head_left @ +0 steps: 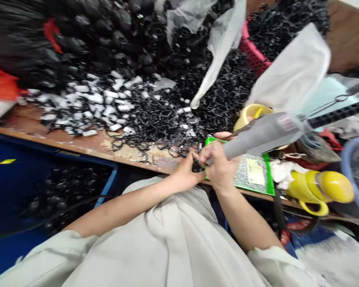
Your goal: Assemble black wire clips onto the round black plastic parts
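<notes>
My right hand (219, 165) is wrapped round a grey power screwdriver (254, 135), whose tip points left toward my other hand. My left hand (187, 173) pinches a small black part (196, 165) at the bench's front edge, right under the tool tip. Just behind and right of my hands lies a green tray (269, 175) filled with tiny metallic pieces and a pale label. Piles of thin black parts (155, 115) and white small pieces (98, 99) spread over the wooden bench (77, 137) beyond my hands.
A blue bin (104, 191) with black parts stands at the lower left. Glossy black parts (116, 36) are heaped at the back. To the right are a yellow cup (253, 113), a yellow bottle (320, 186), a pink basket (253, 52) and a blue basin (348, 159).
</notes>
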A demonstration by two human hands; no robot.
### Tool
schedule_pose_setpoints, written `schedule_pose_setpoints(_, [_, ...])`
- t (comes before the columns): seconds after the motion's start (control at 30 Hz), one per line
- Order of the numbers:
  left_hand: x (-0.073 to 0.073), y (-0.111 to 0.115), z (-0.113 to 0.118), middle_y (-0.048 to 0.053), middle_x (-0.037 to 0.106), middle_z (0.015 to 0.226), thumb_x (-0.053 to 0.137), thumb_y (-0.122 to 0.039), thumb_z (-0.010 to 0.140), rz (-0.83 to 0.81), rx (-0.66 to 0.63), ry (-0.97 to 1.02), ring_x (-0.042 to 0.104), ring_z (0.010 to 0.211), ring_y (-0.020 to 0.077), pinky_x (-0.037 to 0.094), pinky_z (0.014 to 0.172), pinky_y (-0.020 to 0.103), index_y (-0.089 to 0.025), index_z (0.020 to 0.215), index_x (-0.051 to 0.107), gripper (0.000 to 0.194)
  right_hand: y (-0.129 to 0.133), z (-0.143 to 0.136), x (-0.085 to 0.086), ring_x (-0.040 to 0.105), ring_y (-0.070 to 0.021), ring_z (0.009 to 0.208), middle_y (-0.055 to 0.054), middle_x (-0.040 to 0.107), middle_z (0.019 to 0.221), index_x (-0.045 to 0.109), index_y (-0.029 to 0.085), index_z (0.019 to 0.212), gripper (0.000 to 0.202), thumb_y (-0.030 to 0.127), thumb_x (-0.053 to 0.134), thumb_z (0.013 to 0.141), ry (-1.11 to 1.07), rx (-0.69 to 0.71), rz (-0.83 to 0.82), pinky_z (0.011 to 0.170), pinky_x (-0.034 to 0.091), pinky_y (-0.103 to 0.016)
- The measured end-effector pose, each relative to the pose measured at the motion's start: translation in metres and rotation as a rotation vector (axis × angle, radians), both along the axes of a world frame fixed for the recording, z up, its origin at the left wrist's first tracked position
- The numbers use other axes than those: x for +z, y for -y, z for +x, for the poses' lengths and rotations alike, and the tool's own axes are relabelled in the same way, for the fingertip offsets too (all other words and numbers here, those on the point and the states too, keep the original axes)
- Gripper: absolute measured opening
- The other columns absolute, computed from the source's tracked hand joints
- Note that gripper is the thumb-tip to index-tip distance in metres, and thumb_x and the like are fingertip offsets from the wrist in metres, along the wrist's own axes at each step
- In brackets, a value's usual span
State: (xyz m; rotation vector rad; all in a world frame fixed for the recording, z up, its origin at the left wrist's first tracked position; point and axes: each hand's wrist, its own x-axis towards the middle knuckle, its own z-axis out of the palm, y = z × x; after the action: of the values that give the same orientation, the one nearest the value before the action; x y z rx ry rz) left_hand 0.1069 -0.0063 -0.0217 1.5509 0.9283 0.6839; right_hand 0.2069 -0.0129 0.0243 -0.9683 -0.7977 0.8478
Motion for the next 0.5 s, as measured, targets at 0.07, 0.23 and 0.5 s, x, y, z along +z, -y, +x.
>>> schedule_pose_setpoints(0.07, [0.013,0.003,-0.021,0.006,0.062,0.105,0.065,-0.025,0.077,0.095,-0.081,-0.164,0.059,0.097,0.0232,0.047,0.087,0.037,-0.021,0.104,0.050,0.032,-0.001,0.005,0.004,0.047,-0.0083,0.040,0.011,0.049,0.055,0.052,0.025,0.104,0.030,0.039,0.067,0.083,-0.090,0.016,-0.034,0.040,0.040,-0.022])
schedule_pose_setpoints(0.23, [0.062,0.018,-0.129,0.012,0.057,0.110,0.051,-0.033,0.089,0.432,0.189,-0.920,0.058,0.099,0.0305,0.047,0.082,0.042,-0.021,0.114,0.054,0.028,-0.004,0.014,0.003,0.049,-0.0094,0.041,0.010,0.050,0.053,0.055,0.022,0.104,0.031,0.039,0.069,0.082,-0.016,-0.002,0.003,0.042,0.044,-0.023])
schedule_pose_setpoints(0.5, [0.074,0.026,-0.212,0.010,0.058,0.118,0.059,-0.042,0.086,0.602,0.600,-1.043,0.053,0.114,0.0330,0.042,0.097,0.046,-0.023,0.118,0.055,0.038,-0.008,0.003,-0.012,0.051,-0.0090,0.042,0.010,0.053,0.054,0.053,0.022,0.110,0.037,0.040,0.068,0.082,0.085,0.024,-0.033,0.044,0.046,-0.023])
